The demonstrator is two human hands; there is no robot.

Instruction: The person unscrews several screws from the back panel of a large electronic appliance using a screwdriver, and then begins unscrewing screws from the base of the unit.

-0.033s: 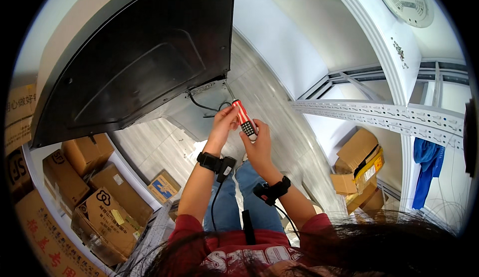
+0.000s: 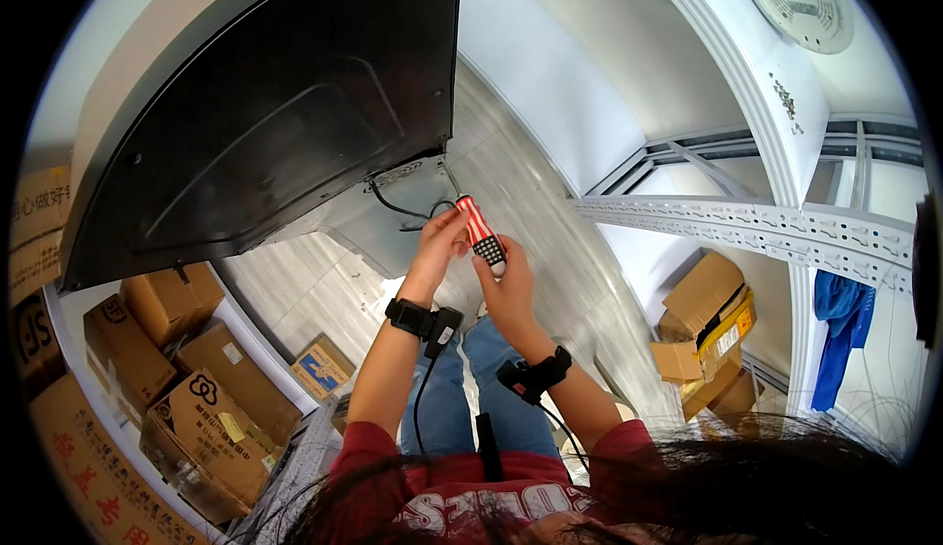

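My left hand (image 2: 441,241) has its fingers pinched on the upper part of a small tool handle (image 2: 476,223), red-and-white striped with a black checkered section. My right hand (image 2: 507,278) grips its lower, pale end from the other side. The handle is tilted, its top toward the upper left, just below the edge of a large black panel (image 2: 285,103). Behind it a black cable (image 2: 398,209) loops over a grey metal surface (image 2: 359,231), near a thin rod or wire at the handle's top. Black straps with cabled modules are on both my wrists.
Cardboard boxes (image 2: 229,369) fill a shelf at the lower left, with a small box (image 2: 323,366) on the floor (image 2: 580,290). A white perforated rail (image 2: 727,231) crosses the right side, above opened cartons (image 2: 707,309) and blue cloth (image 2: 840,324). White partitions (image 2: 545,83) border the floor.
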